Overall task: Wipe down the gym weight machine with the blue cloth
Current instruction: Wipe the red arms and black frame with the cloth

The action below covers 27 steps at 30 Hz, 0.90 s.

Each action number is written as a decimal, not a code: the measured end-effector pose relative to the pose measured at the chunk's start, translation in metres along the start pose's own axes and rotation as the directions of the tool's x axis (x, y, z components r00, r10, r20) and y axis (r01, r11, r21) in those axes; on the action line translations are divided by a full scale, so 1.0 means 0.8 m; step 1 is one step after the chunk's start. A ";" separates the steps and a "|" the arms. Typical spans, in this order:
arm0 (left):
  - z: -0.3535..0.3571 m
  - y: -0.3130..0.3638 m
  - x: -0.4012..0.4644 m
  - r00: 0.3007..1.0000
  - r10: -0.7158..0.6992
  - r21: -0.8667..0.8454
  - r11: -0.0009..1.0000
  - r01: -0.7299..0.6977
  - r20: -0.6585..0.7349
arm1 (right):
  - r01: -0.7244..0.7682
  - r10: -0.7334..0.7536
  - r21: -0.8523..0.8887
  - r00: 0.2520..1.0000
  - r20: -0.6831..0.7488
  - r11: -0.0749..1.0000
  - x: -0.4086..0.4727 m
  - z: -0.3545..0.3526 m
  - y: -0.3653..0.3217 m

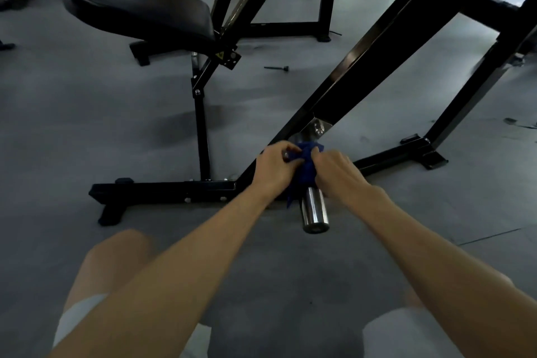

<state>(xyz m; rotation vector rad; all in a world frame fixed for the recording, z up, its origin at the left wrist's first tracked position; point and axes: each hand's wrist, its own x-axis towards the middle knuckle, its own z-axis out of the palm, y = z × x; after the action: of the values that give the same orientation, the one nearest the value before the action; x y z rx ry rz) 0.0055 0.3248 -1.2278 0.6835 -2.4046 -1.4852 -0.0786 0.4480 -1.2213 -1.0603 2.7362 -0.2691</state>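
A black steel weight machine (360,61) slants across the middle of the view, with a chrome plate peg (314,209) sticking out toward me near its base. The blue cloth (306,168) is bunched around the peg's upper part. My left hand (274,168) grips the cloth and peg from the left, fingers curled. My right hand (338,171) grips the cloth from the right. The peg's lower end shows bare and shiny below both hands.
A black padded seat (139,3) on a post stands at upper left, its base bar (162,190) lying along the grey floor. A loose black pin (277,68) lies on the floor. Another frame foot (427,151) sits right. My knees fill the bottom.
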 end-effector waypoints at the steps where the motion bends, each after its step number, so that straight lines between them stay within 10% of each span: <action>1: -0.002 -0.002 0.006 1.000 -0.011 0.004 1.000 0.011 0.011 | -0.008 0.008 -0.004 1.000 -0.010 1.000 0.001 -0.001 0.001; 8: -0.002 0.006 -0.073 0.983 -0.028 0.126 0.992 0.005 0.183 | 0.028 -0.041 0.252 0.998 0.047 0.967 -0.125 0.020 0.024; 19: 0.024 0.017 -0.020 0.996 -0.029 0.139 0.989 0.040 -0.086 | 0.013 -0.019 0.107 0.998 0.054 0.994 -0.019 0.001 0.026; 24: 0.015 0.007 -0.071 1.000 -0.029 0.202 0.979 0.031 -0.011 | 0.009 -0.033 0.615 0.999 0.028 0.789 -0.086 -0.001 0.015; 27: 0.000 0.016 -0.076 0.997 0.006 0.134 0.991 0.005 -0.082 | 0.173 -0.161 0.535 0.984 -0.070 0.827 -0.067 0.000 0.014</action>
<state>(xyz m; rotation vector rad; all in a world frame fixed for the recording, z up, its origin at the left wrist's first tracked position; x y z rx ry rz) 0.0549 0.3604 -1.2136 0.7569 -2.4579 -1.2780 -0.0471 0.4926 -1.2176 -1.1184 2.3439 -1.0160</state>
